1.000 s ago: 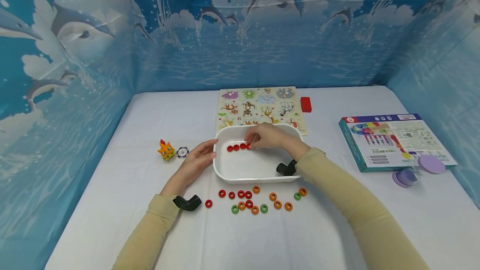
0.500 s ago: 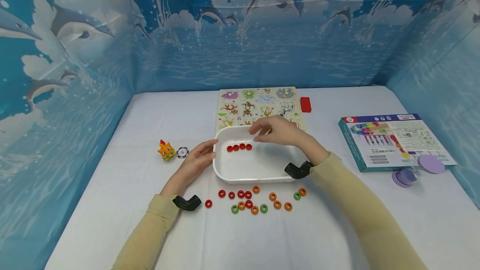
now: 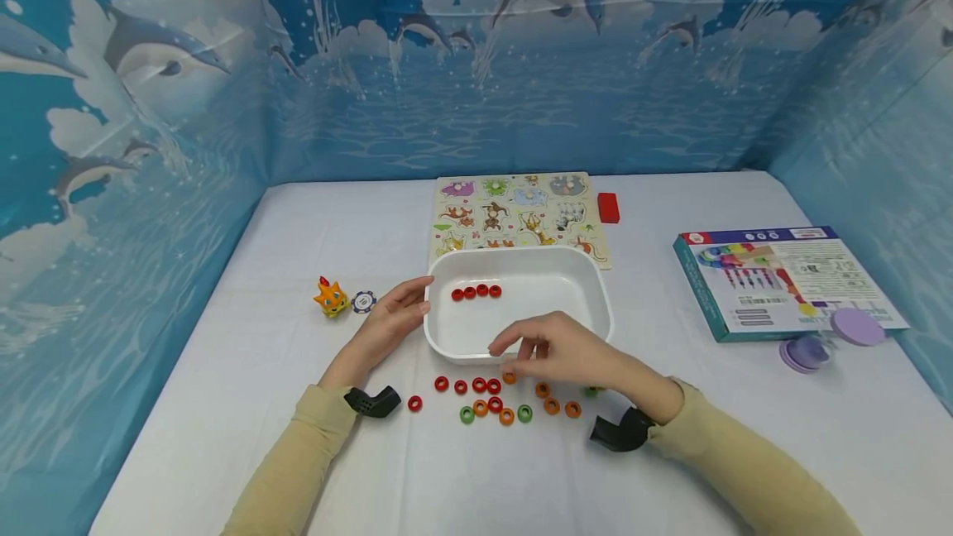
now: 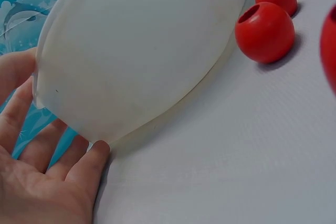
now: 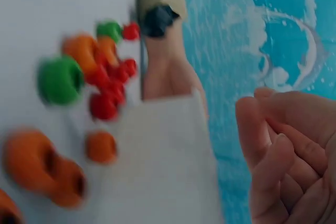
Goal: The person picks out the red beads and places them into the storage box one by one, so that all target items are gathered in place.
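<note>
A white tray (image 3: 551, 288) holds several red beads (image 3: 482, 291) in a row near its back left. My left hand (image 3: 387, 323) touches the tray's left end; in the left wrist view its fingers (image 4: 86, 169) rest against the outer wall. My right hand (image 3: 554, 347), loosely curled with nothing held, hovers over the tray's front edge. Loose on the cloth before the tray lie red beads (image 3: 479, 385), orange beads (image 3: 551, 406) and green beads (image 3: 524, 413). The right hand partly covers a green bead and comes near an orange one. The right wrist view is blurred around the beads.
An animal puzzle board (image 3: 491, 217) lies behind the tray, beside a red block (image 3: 608, 208). On the right are a game box (image 3: 789, 279) and a purple-lidded container (image 3: 807, 352). An orange toy figure (image 3: 331, 298) and a poker chip (image 3: 363, 302) sit left of my left hand.
My right hand has let go of a red bead at the right end of the row in the tray, risen, and come back toward the front edge. The left hand stays put.
</note>
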`<state>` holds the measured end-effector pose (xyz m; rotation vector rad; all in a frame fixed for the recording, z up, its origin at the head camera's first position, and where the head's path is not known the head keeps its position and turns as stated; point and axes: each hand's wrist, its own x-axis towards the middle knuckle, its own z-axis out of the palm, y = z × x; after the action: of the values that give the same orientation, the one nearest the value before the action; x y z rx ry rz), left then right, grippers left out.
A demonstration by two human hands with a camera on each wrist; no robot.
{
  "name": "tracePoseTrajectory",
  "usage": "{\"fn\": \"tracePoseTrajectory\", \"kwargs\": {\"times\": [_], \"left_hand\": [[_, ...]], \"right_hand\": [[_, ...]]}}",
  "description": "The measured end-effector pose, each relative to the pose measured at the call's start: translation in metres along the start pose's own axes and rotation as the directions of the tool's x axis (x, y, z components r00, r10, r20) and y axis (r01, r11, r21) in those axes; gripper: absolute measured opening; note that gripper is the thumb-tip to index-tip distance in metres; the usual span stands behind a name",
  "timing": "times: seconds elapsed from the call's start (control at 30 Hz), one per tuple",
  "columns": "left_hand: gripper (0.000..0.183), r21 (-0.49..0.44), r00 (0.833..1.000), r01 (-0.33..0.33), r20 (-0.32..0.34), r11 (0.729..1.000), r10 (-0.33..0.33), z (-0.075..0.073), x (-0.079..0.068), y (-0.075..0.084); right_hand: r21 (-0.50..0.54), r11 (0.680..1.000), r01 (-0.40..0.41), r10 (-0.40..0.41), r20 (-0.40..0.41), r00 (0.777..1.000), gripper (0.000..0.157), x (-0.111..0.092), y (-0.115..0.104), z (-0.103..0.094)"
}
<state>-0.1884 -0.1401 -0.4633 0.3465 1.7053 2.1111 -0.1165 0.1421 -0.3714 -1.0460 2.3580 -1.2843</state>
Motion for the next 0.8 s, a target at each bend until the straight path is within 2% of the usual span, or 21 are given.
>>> {"fn": "tracePoseTrajectory", "kwargs": {"times": [0.1,0.17,0.37,0.8], "left_hand": [[0.049,-0.002,1.000,0.004,0.004,1.000,-0.004,0.000,0.000,0.001],[0.050,-0.001,1.000,-0.002,0.006,1.000,0.002,0.000,0.001,0.000],[0.052,0.002,1.000,-0.004,0.003,1.000,0.004,0.000,0.000,0.001],[0.054,0.006,1.000,-0.007,0.001,1.000,0.007,0.001,-0.001,0.000]], "right_hand": [[0.002,1.000,0.008,-0.008,-0.005,1.000,0.022,-0.008,0.003,0.017],[-0.030,0.999,0.032,-0.032,-0.022,0.999,0.023,-0.013,0.015,0.028],[-0.102,0.993,0.055,-0.064,-0.083,0.995,0.026,-0.017,0.026,0.050],[-0.222,0.975,-0.010,-0.022,-0.144,0.989,0.025,-0.015,0.039,0.064]]}}
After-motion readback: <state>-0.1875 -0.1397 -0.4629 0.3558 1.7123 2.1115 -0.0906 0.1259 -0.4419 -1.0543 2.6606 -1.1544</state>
